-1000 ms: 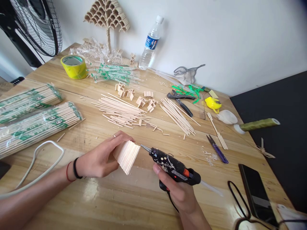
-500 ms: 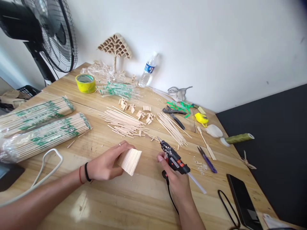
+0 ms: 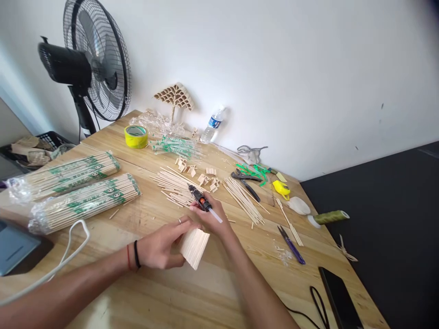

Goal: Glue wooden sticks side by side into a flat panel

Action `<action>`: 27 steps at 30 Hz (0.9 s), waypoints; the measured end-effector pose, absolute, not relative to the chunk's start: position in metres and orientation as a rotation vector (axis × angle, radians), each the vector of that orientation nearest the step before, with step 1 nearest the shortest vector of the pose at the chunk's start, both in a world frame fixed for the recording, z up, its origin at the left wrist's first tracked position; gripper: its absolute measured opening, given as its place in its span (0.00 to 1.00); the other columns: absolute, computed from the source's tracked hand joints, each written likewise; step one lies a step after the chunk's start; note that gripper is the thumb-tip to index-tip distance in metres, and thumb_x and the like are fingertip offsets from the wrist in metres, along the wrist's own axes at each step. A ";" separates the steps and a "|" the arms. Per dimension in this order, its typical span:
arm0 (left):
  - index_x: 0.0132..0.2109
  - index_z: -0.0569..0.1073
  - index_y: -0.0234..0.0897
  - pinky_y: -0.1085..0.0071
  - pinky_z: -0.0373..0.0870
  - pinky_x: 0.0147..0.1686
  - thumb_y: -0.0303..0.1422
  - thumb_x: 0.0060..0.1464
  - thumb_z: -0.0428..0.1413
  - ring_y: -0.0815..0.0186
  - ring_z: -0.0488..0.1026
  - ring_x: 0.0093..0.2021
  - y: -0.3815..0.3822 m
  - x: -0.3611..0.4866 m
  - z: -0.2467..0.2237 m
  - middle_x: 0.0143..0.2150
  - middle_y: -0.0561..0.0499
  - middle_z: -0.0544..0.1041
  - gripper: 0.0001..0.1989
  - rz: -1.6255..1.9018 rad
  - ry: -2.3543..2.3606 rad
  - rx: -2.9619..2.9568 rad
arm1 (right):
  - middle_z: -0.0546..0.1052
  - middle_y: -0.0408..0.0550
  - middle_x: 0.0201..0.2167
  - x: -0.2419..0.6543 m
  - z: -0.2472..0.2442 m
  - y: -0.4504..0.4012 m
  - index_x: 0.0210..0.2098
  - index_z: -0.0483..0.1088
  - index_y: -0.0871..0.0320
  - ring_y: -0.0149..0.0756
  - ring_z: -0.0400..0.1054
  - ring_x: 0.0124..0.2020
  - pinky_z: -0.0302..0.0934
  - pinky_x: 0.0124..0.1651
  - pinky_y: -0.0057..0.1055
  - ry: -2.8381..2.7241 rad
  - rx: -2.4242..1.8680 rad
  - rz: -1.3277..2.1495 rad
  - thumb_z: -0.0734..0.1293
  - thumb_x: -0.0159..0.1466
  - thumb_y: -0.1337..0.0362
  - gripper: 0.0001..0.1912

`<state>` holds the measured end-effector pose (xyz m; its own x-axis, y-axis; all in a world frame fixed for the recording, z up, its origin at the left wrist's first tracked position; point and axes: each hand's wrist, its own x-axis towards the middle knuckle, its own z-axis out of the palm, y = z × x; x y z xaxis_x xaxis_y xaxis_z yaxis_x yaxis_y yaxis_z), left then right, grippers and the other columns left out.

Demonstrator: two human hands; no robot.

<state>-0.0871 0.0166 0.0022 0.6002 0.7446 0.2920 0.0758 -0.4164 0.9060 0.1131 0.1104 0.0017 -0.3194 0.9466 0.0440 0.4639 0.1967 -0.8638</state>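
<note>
A small panel of wooden sticks set side by side [image 3: 195, 248] is gripped at its left edge by my left hand [image 3: 164, 244], fingers behind and thumb below. My right hand [image 3: 211, 214] is wrapped round a black hot glue gun [image 3: 199, 197], with a clear glue stick poking out of its rear. The gun's nozzle points up and away, above a pile of loose wooden sticks [image 3: 171, 185]. My right fingers are close to the panel's top edge; whether they touch it I cannot tell.
Short stick pieces [image 3: 204, 179], more sticks [image 3: 245, 201], pliers [image 3: 247, 178] and scissors [image 3: 291, 244] lie beyond and right. Bagged skewers [image 3: 85, 201], yellow tape [image 3: 136, 137] and a white cable [image 3: 70, 246] are left. A water bottle [image 3: 213, 125], stick tree [image 3: 174, 98] and fan [image 3: 98, 68] stand behind.
My right hand has swung the glue gun left, from beside the panel to just beyond it. My left hand still holds the panel. The camera view has shifted.
</note>
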 end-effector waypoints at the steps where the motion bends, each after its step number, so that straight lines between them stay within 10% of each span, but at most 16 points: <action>1: 0.62 0.68 0.40 0.54 0.72 0.56 0.24 0.44 0.59 0.49 0.73 0.55 0.017 -0.087 0.002 0.56 0.43 0.74 0.35 0.887 0.656 1.873 | 0.84 0.44 0.32 0.110 0.000 0.112 0.32 0.70 0.52 0.43 0.76 0.34 0.66 0.42 0.37 -1.899 -1.312 1.042 0.73 0.59 0.62 0.07; 27: 0.71 0.58 0.44 0.49 0.65 0.66 0.17 0.50 0.54 0.50 0.67 0.63 0.012 -0.083 -0.001 0.60 0.44 0.68 0.42 0.776 1.018 1.986 | 0.75 0.46 0.30 0.178 0.015 0.020 0.30 0.73 0.56 0.41 0.70 0.33 0.65 0.42 0.38 -1.363 -1.470 1.182 0.75 0.61 0.46 0.20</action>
